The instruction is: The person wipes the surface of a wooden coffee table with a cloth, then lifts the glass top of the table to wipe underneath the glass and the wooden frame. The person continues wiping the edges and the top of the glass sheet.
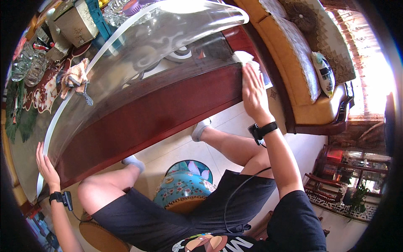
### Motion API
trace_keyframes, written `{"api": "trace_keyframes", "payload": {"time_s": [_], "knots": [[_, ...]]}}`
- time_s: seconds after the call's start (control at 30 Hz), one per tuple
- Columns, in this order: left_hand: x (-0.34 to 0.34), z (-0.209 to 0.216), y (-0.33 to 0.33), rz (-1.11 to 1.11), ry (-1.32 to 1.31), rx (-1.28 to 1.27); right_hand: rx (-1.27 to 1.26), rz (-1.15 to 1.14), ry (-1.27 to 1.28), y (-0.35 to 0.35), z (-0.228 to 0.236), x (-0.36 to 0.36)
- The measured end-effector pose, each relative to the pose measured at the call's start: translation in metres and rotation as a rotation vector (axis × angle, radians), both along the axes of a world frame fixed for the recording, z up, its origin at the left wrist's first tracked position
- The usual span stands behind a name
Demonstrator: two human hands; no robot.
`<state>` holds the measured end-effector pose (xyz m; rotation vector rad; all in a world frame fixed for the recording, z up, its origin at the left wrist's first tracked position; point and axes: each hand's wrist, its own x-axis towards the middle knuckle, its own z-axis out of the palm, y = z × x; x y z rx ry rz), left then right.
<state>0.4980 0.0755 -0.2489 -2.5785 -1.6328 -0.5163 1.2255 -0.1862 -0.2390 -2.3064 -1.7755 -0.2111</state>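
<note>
A clear plastic sheet (138, 35) with a pale edge is lifted and curled back over a dark red wooden table (168, 105). At the near left end, my left hand (48, 170) straddles the sheet's edge, its fingers straight and close together. Toward the table's right corner, my right hand (255, 94) reaches forward with fingers extended over a crumpled white tissue (243, 57). It presses the tissue against the tabletop by the table's edge; the palm side is hidden. A bunched checked cloth (75, 80) lies on the left part of the sheet.
Glass cups (31, 69), a tissue box (75, 23) and a blue-green basket (98, 19) crowd the far left tabletop. An orange sofa (289, 63) stands close on the right. Between my legs is a blue flowered drum stool (182, 187). A cable (228, 201) runs over my lap.
</note>
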Motion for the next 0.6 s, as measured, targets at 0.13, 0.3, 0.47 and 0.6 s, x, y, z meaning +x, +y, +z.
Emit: {"api": "trace_keyframes", "payload": {"time_s": [0.13, 0.3, 0.47, 0.6], "knots": [[0.000, -0.004, 0.006, -0.014, -0.026, 0.008, 0.050, -0.151, 0.051, -0.030, -0.011, 0.065], [-0.008, -0.004, 0.002, 0.012, -0.010, -0.012, 0.073, -0.135, 0.223, -0.026, -0.012, 0.064], [-0.009, -0.005, 0.007, 0.005, -0.002, -0.007, 0.165, -0.152, 0.231, -0.027, -0.017, 0.073], [-0.005, -0.004, 0.006, -0.006, -0.016, -0.013, 0.319, -0.270, 0.075, -0.038, -0.006, 0.069]]}}
